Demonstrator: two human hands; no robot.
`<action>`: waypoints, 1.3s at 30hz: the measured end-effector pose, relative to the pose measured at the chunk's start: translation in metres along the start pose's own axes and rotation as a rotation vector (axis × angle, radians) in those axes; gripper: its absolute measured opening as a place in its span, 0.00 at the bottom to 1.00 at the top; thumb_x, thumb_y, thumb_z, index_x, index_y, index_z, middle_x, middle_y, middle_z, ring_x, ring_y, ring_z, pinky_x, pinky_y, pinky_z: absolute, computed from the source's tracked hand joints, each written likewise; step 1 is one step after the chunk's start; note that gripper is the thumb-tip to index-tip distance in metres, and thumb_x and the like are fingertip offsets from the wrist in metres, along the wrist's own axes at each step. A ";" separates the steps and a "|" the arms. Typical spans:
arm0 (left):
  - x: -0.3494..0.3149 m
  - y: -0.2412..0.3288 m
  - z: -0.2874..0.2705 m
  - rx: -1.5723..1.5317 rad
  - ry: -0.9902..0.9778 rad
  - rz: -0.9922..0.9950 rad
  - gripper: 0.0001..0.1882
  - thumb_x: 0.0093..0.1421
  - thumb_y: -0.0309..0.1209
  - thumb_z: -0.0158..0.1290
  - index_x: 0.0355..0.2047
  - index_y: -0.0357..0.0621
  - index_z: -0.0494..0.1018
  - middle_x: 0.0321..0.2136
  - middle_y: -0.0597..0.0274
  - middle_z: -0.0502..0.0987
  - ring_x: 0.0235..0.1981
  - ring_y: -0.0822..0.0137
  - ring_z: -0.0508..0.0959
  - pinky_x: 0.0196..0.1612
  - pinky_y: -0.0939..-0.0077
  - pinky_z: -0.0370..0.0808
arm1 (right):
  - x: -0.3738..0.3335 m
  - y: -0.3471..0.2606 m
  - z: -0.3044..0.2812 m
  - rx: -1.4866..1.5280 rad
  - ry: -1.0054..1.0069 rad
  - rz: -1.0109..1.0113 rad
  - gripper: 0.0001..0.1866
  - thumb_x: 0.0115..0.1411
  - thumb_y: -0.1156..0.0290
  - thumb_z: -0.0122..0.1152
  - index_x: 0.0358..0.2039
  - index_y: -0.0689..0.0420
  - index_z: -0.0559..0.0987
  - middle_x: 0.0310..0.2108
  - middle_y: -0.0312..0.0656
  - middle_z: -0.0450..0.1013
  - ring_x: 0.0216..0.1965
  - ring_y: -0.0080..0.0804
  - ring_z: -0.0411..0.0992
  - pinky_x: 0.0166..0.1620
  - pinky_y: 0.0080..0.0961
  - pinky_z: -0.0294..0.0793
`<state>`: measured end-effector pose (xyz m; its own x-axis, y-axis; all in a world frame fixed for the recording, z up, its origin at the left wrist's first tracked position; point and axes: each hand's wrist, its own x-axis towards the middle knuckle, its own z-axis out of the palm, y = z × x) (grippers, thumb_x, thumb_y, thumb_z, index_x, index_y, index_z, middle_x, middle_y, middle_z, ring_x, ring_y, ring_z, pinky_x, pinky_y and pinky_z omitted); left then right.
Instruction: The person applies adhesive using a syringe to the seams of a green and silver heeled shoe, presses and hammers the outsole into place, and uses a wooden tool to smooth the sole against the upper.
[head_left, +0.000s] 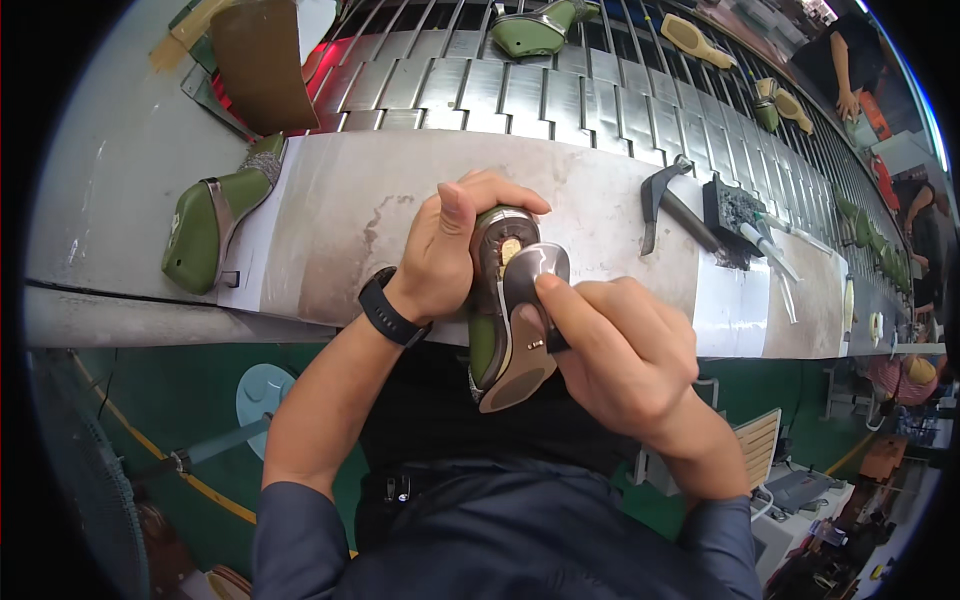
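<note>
A green shoe last [483, 345] with a dark strappy upper on it is upside down near the bench's front edge. My left hand [440, 240] is wrapped around its heel end, thumb raised. Between the fingers of my right hand [625, 350] is a brown shoe sole [525, 375], gripped near its shiny rounded heel part. The sole lies tilted against the underside of the last, its forepart toward me. A yellowish patch [511, 248] shows on the last's heel end. What my right fingers press on behind the sole is hidden.
Another green last with a strappy upper [215, 220] lies at the left. On the right are a hammer [655, 195], a black container [735, 210] and white-handled brushes [775, 250]. Beyond runs a metal slatted conveyor [490, 95] carrying lasts and soles. Another person's hand [848, 105] shows far right.
</note>
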<state>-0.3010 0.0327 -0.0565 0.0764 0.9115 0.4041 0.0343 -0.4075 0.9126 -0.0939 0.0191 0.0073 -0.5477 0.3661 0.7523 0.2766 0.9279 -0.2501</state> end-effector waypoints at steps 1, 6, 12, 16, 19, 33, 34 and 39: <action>0.002 -0.001 0.001 -0.019 -0.013 0.021 0.48 0.78 0.63 0.21 0.42 0.36 0.83 0.37 0.55 0.81 0.40 0.62 0.75 0.51 0.65 0.71 | -0.002 0.004 0.005 -0.062 0.047 -0.024 0.17 0.49 0.80 0.74 0.41 0.69 0.84 0.26 0.39 0.73 0.22 0.29 0.72 0.23 0.27 0.72; 0.007 -0.001 0.001 0.112 -0.080 0.101 0.49 0.76 0.65 0.20 0.40 0.37 0.82 0.34 0.57 0.81 0.38 0.61 0.74 0.50 0.66 0.70 | -0.011 0.014 0.023 -0.072 0.064 -0.030 0.18 0.50 0.78 0.75 0.42 0.68 0.84 0.26 0.38 0.72 0.22 0.28 0.71 0.23 0.26 0.72; 0.008 -0.003 -0.004 0.140 -0.088 0.121 0.48 0.76 0.66 0.21 0.38 0.38 0.82 0.31 0.58 0.79 0.36 0.61 0.73 0.47 0.66 0.70 | -0.009 0.016 0.030 -0.055 0.103 -0.025 0.17 0.50 0.78 0.75 0.42 0.68 0.84 0.26 0.38 0.73 0.22 0.28 0.71 0.23 0.26 0.72; 0.007 -0.002 -0.005 0.145 -0.093 0.108 0.48 0.76 0.66 0.21 0.38 0.38 0.81 0.31 0.59 0.79 0.35 0.62 0.72 0.46 0.66 0.69 | -0.009 0.018 0.035 -0.033 0.125 -0.021 0.17 0.51 0.78 0.75 0.41 0.68 0.84 0.27 0.38 0.74 0.22 0.29 0.72 0.23 0.26 0.72; 0.009 0.003 -0.012 0.208 -0.166 0.034 0.55 0.72 0.72 0.17 0.39 0.35 0.82 0.37 0.55 0.79 0.41 0.62 0.77 0.47 0.67 0.73 | -0.008 0.019 0.036 -0.034 0.125 -0.019 0.16 0.51 0.78 0.75 0.41 0.68 0.84 0.27 0.38 0.74 0.22 0.29 0.72 0.23 0.26 0.72; 0.054 -0.003 -0.006 0.014 -0.121 -0.100 0.22 0.79 0.40 0.43 0.41 0.35 0.80 0.32 0.65 0.79 0.33 0.77 0.75 0.40 0.81 0.72 | 0.014 0.077 0.042 -0.139 0.119 -0.015 0.15 0.50 0.72 0.76 0.40 0.59 0.85 0.26 0.38 0.74 0.23 0.35 0.72 0.27 0.31 0.70; 0.055 -0.016 -0.006 -0.059 -0.115 -0.130 0.22 0.79 0.40 0.44 0.42 0.35 0.80 0.31 0.67 0.79 0.33 0.78 0.75 0.39 0.82 0.73 | 0.014 0.081 0.044 -0.133 0.108 -0.021 0.15 0.50 0.72 0.76 0.40 0.59 0.85 0.26 0.38 0.74 0.23 0.35 0.72 0.27 0.31 0.70; 0.060 -0.030 -0.005 -0.010 -0.082 -0.210 0.22 0.77 0.43 0.50 0.42 0.34 0.82 0.32 0.65 0.82 0.34 0.78 0.78 0.39 0.81 0.75 | 0.013 0.066 0.039 0.172 -0.013 0.683 0.15 0.58 0.72 0.77 0.45 0.61 0.84 0.32 0.41 0.82 0.31 0.28 0.80 0.31 0.25 0.77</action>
<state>-0.3022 0.0997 -0.0592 0.1492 0.9686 0.1990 0.0480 -0.2081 0.9769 -0.1138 0.0877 -0.0233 -0.3055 0.8705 0.3860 0.4339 0.4881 -0.7573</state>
